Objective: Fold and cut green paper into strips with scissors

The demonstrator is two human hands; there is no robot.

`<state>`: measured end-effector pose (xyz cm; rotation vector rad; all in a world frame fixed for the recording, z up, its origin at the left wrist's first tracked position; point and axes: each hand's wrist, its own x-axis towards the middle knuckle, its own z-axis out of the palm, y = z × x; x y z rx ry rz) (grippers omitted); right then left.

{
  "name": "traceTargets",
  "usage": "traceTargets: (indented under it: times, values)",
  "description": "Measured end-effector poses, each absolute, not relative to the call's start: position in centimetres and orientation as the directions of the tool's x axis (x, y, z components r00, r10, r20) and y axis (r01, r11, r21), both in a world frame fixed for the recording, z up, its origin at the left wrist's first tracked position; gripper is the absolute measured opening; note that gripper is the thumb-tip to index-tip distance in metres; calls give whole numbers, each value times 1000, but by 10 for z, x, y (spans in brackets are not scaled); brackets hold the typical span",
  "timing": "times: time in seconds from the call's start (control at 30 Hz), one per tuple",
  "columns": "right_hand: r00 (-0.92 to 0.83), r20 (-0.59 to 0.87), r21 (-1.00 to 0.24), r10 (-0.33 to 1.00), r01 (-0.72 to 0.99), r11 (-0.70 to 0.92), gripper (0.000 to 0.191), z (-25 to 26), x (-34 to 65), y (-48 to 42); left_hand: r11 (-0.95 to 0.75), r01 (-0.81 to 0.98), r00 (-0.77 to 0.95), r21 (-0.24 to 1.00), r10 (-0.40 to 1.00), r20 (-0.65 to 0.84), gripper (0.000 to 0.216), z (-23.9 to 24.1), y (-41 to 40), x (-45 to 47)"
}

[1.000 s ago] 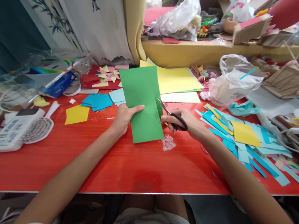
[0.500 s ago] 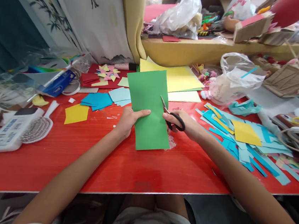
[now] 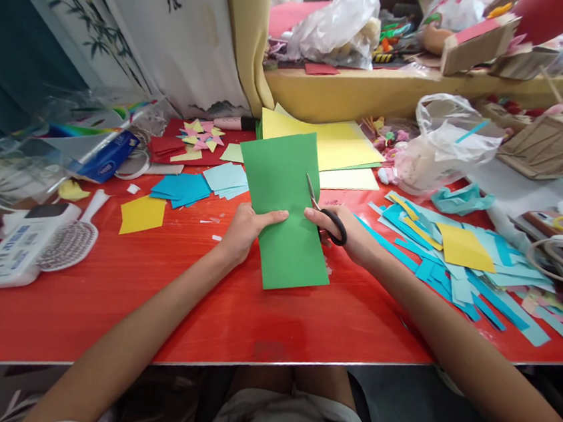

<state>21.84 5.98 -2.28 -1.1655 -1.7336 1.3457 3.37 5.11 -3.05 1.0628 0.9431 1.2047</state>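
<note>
A green sheet of paper [image 3: 289, 185] is held up off the red table, slightly tilted. My left hand [image 3: 246, 233] grips its left edge, the thumb lying on the front face and the other fingers behind. In my right hand [image 3: 347, 235] is a pair of scissors [image 3: 331, 221] with black handles. The scissor blades lie in front of the green sheet near its right edge, pointing up and away. My right thumb rests on the sheet's face, with the right fingers partly hidden behind the handles and paper.
Yellow sheets [image 3: 329, 139] lie behind the green one. Blue squares [image 3: 183, 190] and a yellow piece [image 3: 143, 215] are to the left, near a hairbrush [image 3: 69, 246] and a white box [image 3: 26, 248]. Blue paper strips [image 3: 456, 270] spread across the right. A plastic bag [image 3: 444, 147] stands behind them.
The green sheet's lower end has swung slightly to the right. Both hands keep their holds on the paper and scissors.
</note>
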Motion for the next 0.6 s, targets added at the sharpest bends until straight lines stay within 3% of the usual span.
traceTargets:
  times: [0.6]
  values:
    - [-336,-14,-958,942,275,84,54,-23,216,56,36,-239,135,970,991,-3,41,-31,49,36]
